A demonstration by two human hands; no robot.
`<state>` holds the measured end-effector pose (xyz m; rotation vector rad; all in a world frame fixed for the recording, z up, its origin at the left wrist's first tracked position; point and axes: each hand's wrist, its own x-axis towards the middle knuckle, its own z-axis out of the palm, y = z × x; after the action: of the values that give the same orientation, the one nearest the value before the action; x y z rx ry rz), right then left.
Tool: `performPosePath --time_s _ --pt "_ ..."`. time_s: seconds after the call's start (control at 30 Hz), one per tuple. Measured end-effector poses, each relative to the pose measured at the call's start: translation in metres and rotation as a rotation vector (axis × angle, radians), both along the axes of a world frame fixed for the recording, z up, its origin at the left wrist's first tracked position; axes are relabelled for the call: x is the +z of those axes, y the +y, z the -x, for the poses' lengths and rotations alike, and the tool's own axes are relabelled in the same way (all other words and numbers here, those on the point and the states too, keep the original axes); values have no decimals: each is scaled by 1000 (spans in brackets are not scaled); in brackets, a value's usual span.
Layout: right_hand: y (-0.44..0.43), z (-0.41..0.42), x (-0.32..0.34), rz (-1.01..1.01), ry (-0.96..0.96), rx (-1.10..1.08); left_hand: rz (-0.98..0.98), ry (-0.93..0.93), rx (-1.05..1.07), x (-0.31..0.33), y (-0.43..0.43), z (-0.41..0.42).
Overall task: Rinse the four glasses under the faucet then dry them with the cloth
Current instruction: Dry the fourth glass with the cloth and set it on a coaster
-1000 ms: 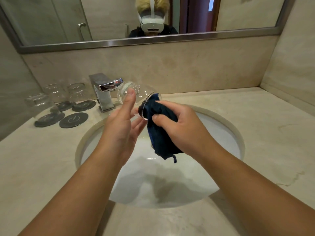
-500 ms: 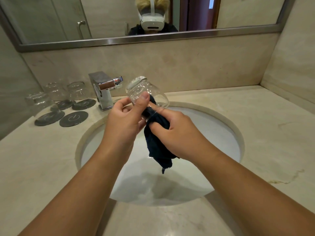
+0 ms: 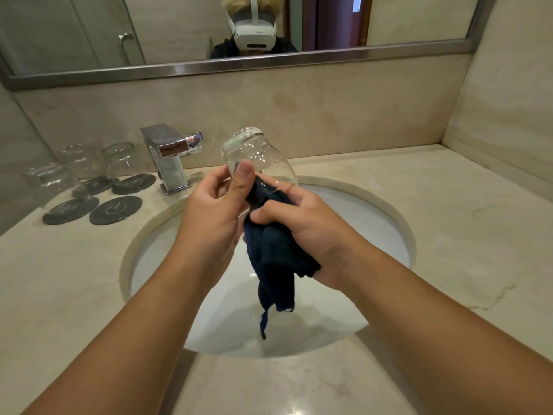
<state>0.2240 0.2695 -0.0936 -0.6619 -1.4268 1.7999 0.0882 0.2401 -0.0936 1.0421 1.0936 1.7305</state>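
Observation:
Over the white sink (image 3: 374,223) my left hand (image 3: 215,214) grips a clear glass (image 3: 254,151), base up and tilted away, thumb pressed on its side. A dark blue cloth (image 3: 275,256) is bunched in my right hand (image 3: 311,232), its top end pushed into the glass mouth and its tail hanging toward the basin. Three more glasses stand upside down on dark coasters at the left: one (image 3: 54,184) nearest, two (image 3: 80,160) (image 3: 122,158) behind it. The chrome faucet (image 3: 169,157) is beside them; no water is running.
One dark coaster (image 3: 115,209) lies bare beside the nearest glass. A beige marble counter (image 3: 463,235) surrounds the sink, with walls behind and at the right. A mirror (image 3: 179,25) above reflects a person wearing a headset.
The glass has turned from lying sideways with its mouth toward me to base-up. The cloth has gone deeper into it, and both hands have shifted slightly together over the basin.

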Motion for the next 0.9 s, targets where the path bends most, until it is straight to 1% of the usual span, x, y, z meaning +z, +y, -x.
performPosePath --time_s 0.1,0.17,0.27,0.37,0.43,0.47,0.57,0.6,0.63,0.7,0.77,0.9 --pt "-7 -5 9 158 163 121 4 31 -61 1 -1 2" --pt "-10 -6 12 205 237 158 9 28 -106 3 -2 3" --pt "-12 -2 12 243 276 126 23 49 -127 5 -3 5" --pt "-8 -1 10 236 228 78 59 131 -167 0 -2 8" --pt "-3 -3 7 169 160 42 81 135 -171 1 -1 9" --pt "-1 -3 5 94 105 10 88 114 -167 3 -1 9" --pt "1 -3 -1 -228 -143 -109 93 31 -120 5 -2 10" --pt "-1 -2 -2 -293 -189 -118 89 13 -107 5 -2 10" --pt "-1 -2 -2 -315 -210 -118 86 10 -102 3 -2 10" --pt "-2 -2 -3 -279 -207 -90 87 30 -109 2 -2 9" --pt "-3 -1 -3 -185 -154 -29 89 31 -136 3 -4 9" --pt "-8 1 3 38 57 103 64 53 -204 5 -6 15"
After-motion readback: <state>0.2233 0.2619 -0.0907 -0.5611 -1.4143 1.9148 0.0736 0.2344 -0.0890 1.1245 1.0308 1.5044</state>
